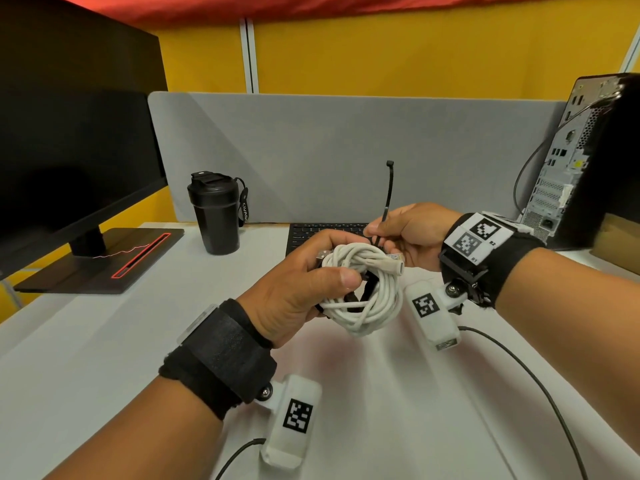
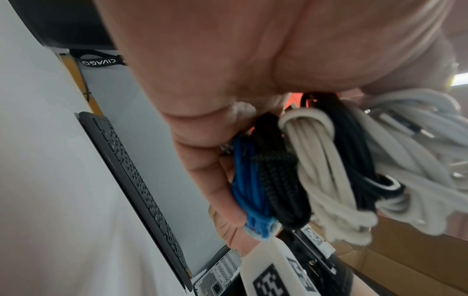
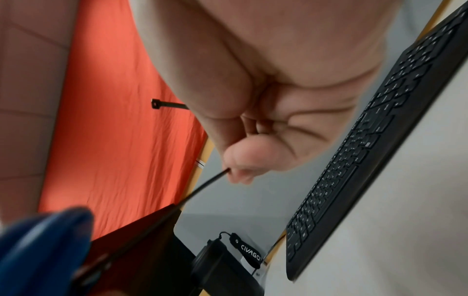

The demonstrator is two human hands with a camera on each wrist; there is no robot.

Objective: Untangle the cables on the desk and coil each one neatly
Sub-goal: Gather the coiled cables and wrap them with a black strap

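My left hand (image 1: 311, 271) grips a bundle of coiled cables above the desk. The white coil (image 1: 363, 289) faces the head camera. In the left wrist view the same bundle shows a blue coil (image 2: 247, 188), a black braided coil (image 2: 281, 180), a cream coil (image 2: 326, 180) and a grey-white coil (image 2: 425, 160) pressed together under my fingers (image 2: 220, 180). My right hand (image 1: 401, 230) pinches a black zip tie (image 1: 388, 192) just behind the bundle; the tie's head points up. In the right wrist view the zip tie (image 3: 202, 188) runs from my fingertips (image 3: 238, 172) toward the blurred blue coil (image 3: 43, 246).
A black keyboard (image 1: 325, 230) lies behind my hands. A black tumbler (image 1: 216, 216) stands to the left, beside a monitor (image 1: 76, 150) on its stand. A computer tower (image 1: 588, 161) is at the right edge. A grey partition (image 1: 346, 150) backs the white desk (image 1: 104, 341).
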